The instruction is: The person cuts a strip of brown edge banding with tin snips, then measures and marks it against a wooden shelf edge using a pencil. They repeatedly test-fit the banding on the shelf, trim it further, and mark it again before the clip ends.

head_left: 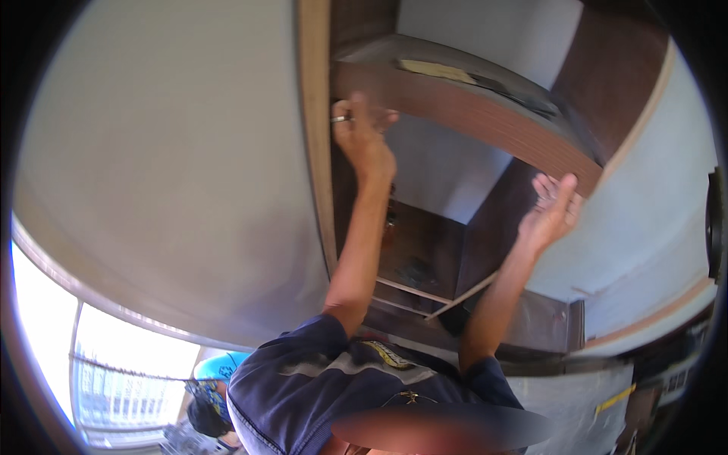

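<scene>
Hands gripping brown shelf board [485,114] overhead in cabinet [315,152]: I am seeing left hand [364,136] clasping its left end, right hand [550,212] pressing open-palmed under right end. Risk: board slipping, tilting, dropping debris.

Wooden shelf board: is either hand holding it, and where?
Both. Left hand grips the wooden shelf board at its left end by the cabinet frame; right hand presses its right end, fingers open.

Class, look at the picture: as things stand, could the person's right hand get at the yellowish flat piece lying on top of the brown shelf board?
Probably yes. The right hand already rests against the brown shelf board's front edge, and nothing visibly blocks the space above it toward the yellowish flat piece, though that lies nearer the left hand.
</scene>
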### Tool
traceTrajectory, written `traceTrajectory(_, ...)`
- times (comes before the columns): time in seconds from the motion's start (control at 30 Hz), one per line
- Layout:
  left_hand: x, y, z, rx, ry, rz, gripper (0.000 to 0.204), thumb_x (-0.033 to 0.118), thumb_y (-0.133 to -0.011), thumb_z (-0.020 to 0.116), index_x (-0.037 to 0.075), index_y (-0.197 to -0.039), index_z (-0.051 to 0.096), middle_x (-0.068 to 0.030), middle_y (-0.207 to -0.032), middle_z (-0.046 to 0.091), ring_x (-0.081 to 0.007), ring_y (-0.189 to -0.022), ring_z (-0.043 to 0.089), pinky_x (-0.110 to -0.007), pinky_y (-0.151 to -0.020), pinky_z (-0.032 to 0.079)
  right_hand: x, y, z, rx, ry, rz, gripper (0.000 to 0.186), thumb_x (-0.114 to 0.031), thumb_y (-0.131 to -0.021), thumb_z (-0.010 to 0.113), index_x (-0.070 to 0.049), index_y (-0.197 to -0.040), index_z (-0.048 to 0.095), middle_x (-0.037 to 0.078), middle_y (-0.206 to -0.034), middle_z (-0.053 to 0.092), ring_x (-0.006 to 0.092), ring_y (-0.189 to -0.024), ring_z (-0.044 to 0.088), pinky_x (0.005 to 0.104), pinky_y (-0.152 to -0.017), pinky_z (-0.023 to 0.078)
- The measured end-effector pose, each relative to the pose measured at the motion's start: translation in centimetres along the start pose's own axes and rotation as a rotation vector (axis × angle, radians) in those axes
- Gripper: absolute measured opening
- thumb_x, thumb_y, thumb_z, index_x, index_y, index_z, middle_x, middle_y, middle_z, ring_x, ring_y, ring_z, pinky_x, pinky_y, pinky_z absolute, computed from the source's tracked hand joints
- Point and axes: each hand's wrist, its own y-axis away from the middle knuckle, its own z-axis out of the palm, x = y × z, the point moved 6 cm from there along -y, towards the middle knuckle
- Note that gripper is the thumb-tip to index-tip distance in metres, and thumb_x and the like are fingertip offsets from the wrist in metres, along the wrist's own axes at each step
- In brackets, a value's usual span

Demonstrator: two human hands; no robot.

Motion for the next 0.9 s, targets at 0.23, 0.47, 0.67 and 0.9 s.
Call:
traceTrajectory(0.23, 1.2, 0.6, 0.4, 0.006, -0.14, 0.064, 0.03, 0.033, -0.099, 0.065, 0.008, -0.096, 0.05, -0.0061, -0.082, 0.057, -0.0177, -0.072, 0.061, -0.028, -0.065, 0.05, -0.9, 1.0, 0.0, 0.019, -0.017, 0.031, 0.028, -0.027, -0.101, 0.062, 0.0, -0.108, 0.06, 0.011, -0.075, 0.066, 0.02, -0.059, 0.068, 0.0306, -0.057, 0.059)
traceTrajectory(0.47, 1.9, 1.8, 0.6, 0.034, -0.217, 0.084, 0.037, 0.039, -0.098, 0.066, 0.009, -0.095, 0.046, -0.006, -0.086, 0.051, -0.0174, -0.075, 0.057, -0.029, -0.07, 0.046, -0.5, 0.5, -0.1, 0.041, -0.047, 0.115, 0.025, -0.03, -0.102, 0.061, -0.006, -0.105, 0.059, 0.008, -0.073, 0.066, 0.0159, -0.058, 0.067, 0.0278, -0.054, 0.058)
traceTrajectory(0.67, 2.1, 1.7, 0.6, 0.02, -0.214, 0.075, 0.037, 0.038, -0.099, 0.066, 0.008, -0.095, 0.046, -0.0058, -0.084, 0.051, -0.0166, -0.072, 0.055, -0.027, -0.067, 0.044, -0.4, 0.5, -0.2, 0.083, -0.086, 0.002, 0.034, -0.029, -0.1, 0.064, 0.002, -0.112, 0.059, 0.011, -0.077, 0.065, 0.0199, -0.061, 0.068, 0.031, -0.055, 0.059)
traceTrajectory(0.9, 1.4, 1.7, 0.7, -0.041, -0.119, 0.07, 0.026, 0.026, -0.101, 0.062, 0.007, -0.094, 0.047, -0.0074, -0.076, 0.056, -0.0201, -0.061, 0.061, -0.032, -0.058, 0.054, 0.1, 0.2, -1.2, 0.072, -0.102, -0.005, 0.02, -0.025, -0.101, 0.063, -0.009, -0.094, 0.054, 0.011, -0.072, 0.065, 0.0224, -0.061, 0.069, 0.0353, -0.055, 0.061)
